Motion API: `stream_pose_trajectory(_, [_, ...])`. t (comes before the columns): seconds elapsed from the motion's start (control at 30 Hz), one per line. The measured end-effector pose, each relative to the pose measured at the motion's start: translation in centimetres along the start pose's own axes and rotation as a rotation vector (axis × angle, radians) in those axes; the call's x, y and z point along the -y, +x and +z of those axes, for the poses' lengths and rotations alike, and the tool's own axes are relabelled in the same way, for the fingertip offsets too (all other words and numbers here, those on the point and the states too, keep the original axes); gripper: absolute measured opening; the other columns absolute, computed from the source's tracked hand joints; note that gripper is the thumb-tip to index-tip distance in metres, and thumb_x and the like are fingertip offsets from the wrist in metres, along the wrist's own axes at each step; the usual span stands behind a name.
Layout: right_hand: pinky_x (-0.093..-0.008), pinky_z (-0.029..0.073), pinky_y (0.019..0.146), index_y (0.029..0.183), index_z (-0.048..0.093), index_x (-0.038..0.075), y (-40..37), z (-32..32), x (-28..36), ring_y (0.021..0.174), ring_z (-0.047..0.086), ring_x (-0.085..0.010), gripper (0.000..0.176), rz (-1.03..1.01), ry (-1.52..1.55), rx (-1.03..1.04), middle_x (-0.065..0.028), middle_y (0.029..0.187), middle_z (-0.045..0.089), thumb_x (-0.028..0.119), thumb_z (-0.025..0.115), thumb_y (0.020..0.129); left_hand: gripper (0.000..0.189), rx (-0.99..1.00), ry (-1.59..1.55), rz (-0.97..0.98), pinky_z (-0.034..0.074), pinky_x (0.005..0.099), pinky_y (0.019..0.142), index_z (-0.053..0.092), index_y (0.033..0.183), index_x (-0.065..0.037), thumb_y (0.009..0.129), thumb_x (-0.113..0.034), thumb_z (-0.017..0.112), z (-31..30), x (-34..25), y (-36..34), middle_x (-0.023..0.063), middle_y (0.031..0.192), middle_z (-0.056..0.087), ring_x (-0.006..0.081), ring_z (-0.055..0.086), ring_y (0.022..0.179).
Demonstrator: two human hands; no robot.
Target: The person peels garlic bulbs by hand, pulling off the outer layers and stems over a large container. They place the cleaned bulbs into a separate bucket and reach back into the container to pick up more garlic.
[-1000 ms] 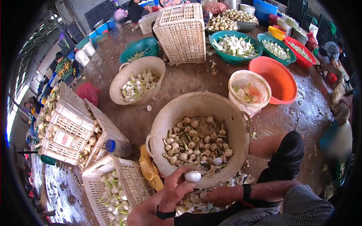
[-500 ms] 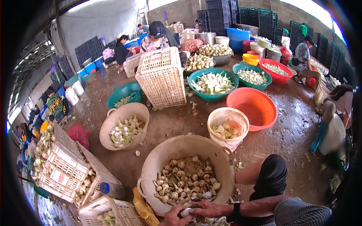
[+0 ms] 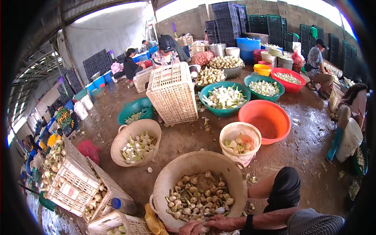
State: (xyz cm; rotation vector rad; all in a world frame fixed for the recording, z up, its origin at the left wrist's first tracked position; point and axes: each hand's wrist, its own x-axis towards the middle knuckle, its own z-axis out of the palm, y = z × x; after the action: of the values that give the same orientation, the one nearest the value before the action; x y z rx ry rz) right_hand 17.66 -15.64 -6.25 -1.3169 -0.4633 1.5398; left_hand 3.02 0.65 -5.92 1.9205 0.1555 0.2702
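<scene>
My left hand [image 3: 190, 227] is at the bottom edge of the view, closed around a pale garlic bulb [image 3: 205, 227]. The fingers of my right hand [image 3: 221, 223] press on the same bulb from the other side; a small knife, if any, cannot be made out. Both hands are over the near rim of a wide beige tub [image 3: 176, 169]. Inside that tub lie many unpeeled garlic bulbs [image 3: 197, 197] with brownish skins and short stems. One whiter bulb [image 3: 220, 210] rests near the hands.
Left of the tub stand a bottle with a blue cap [image 3: 124, 205] and tilted crates [image 3: 76, 178] of garlic. Ahead are a smaller beige basin [image 3: 119, 147], a white bucket [image 3: 225, 135], an orange basin [image 3: 268, 117] and a tall crate [image 3: 172, 94]. Several people work around the wet floor.
The view has shifted, so the tub and surroundings appear lower and farther right. Both hands remain together at the garlic bulb, now lower in view and more covering it.
</scene>
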Motion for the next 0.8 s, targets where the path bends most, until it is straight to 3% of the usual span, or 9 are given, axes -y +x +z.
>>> stream_pose_trajectory(0.07, [-0.0252, 0.050, 0.059, 0.110, 0.060, 0.002, -0.4, 0.5, 0.8, 0.065, 0.061, -0.0114, 0.041, -0.048, -0.064, -0.014, -0.0018, 0.076, 0.063, 0.040, 0.048, 0.099, 0.038, -0.036, -0.134, -0.059, 0.052, 0.0366, 0.073, 0.062, 0.114, 0.003, 0.096, -0.030, 0.060, 0.4, 0.4, -0.2, 0.0154, 0.100, 0.066, 0.0264, 0.065, 0.083])
stream_pose_trajectory(0.2, [-0.0308, 0.053, 0.059, 0.096, 0.064, 0.002, -2.2, 1.8, 2.1, 0.062, 0.061, -0.0168, 0.043, -0.001, 0.013, -0.053, -0.0073, 0.077, 0.065, 0.039, 0.045, 0.101, 0.036, -0.030, -0.365, -0.131, 0.052, 0.0349, 0.070, 0.062, 0.114, 0.002, 0.097, -0.029, 0.060, 0.0, 0.5, 0.0, 0.0113, 0.098, 0.067, 0.0199, 0.064, 0.076])
stream_pose_trajectory(0.23, [-0.0308, 0.053, 0.058, 0.095, 0.064, 0.001, -2.2, 1.9, 2.3, 0.062, 0.061, -0.0169, 0.043, -0.007, -0.003, -0.070, -0.0082, 0.077, 0.065, 0.039, 0.044, 0.101, 0.036, -0.029, -0.364, -0.129, 0.052, 0.0349, 0.070, 0.062, 0.114, 0.002, 0.097, -0.029, 0.060, -0.2, -0.5, 0.3, 0.0113, 0.098, 0.067, 0.0199, 0.064, 0.076])
stream_pose_trajectory(0.3, [-0.0311, 0.053, 0.058, 0.096, 0.064, 0.001, -2.4, 2.0, 2.4, 0.062, 0.061, -0.0168, 0.042, -0.010, 0.025, -0.063, -0.0078, 0.077, 0.065, 0.039, 0.045, 0.101, 0.032, 0.001, -0.162, -0.339, 0.051, 0.0325, 0.071, 0.064, 0.114, 0.000, 0.097, -0.027, 0.060, -0.7, -3.3, 0.8, 0.0096, 0.094, 0.068, 0.0179, 0.063, 0.076])
stream_pose_trajectory(0.53, [-0.0305, 0.053, 0.061, 0.105, 0.064, 0.002, -1.5, 1.5, 0.6, 0.067, 0.062, -0.0167, 0.041, -0.017, 0.221, 0.016, -0.0063, 0.081, 0.066, 0.039, 0.045, 0.100, 0.022, -0.148, -0.187, -0.233, 0.051, 0.0311, 0.073, 0.065, 0.109, 0.000, 0.091, -0.011, 0.058, 0.3, -2.6, 0.8, 0.0105, 0.092, 0.069, 0.0168, 0.064, 0.080])
stream_pose_trajectory(0.6, [-0.0278, 0.049, 0.059, 0.103, 0.061, -0.002, -0.4, -0.1, -0.8, 0.060, 0.059, -0.0134, 0.042, 0.078, 0.284, 0.121, -0.0048, 0.071, 0.063, 0.038, 0.047, 0.101, 0.023, -0.142, -0.144, -0.223, 0.052, 0.0315, 0.076, 0.065, 0.108, 0.001, 0.088, -0.005, 0.055, 0.1, -3.2, 0.9, 0.0112, 0.094, 0.070, 0.0181, 0.065, 0.085])
stream_pose_trajectory(0.67, [-0.0265, 0.047, 0.056, 0.095, 0.063, 0.001, -1.1, 0.2, 0.9, 0.058, 0.058, -0.0123, 0.041, 0.056, 0.188, 0.120, -0.0043, 0.069, 0.062, 0.038, 0.045, 0.101, 0.024, -0.141, -0.241, -0.303, 0.052, 0.0313, 0.078, 0.065, 0.108, 0.001, 0.086, -0.006, 0.057, 0.2, -3.0, 0.8, 0.0111, 0.095, 0.070, 0.0189, 0.065, 0.088])
stream_pose_trajectory(0.73, [-0.0246, 0.046, 0.050, 0.099, 0.062, 0.001, -1.5, 0.5, 2.1, 0.054, 0.056, -0.0113, 0.042, 0.031, 0.246, 0.073, -0.0028, 0.067, 0.059, 0.039, 0.043, 0.101, 0.026, -0.128, -0.062, -0.184, 0.052, 0.0318, 0.079, 0.064, 0.109, 0.001, 0.085, -0.009, 0.060, -0.1, -2.4, 0.8, 0.0098, 0.095, 0.070, 0.0190, 0.065, 0.087])
stream_pose_trajectory(0.8, [-0.0253, 0.046, 0.047, 0.097, 0.063, 0.001, -1.0, -0.6, 2.5, 0.051, 0.056, -0.0119, 0.043, -0.027, 0.310, 0.007, -0.0037, 0.065, 0.060, 0.039, 0.043, 0.101, 0.030, -0.089, -0.149, -0.244, 0.051, 0.0328, 0.080, 0.063, 0.112, 0.001, 0.084, -0.011, 0.062, -0.1, -3.2, 0.7, 0.0106, 0.097, 0.070, 0.0200, 0.065, 0.090])
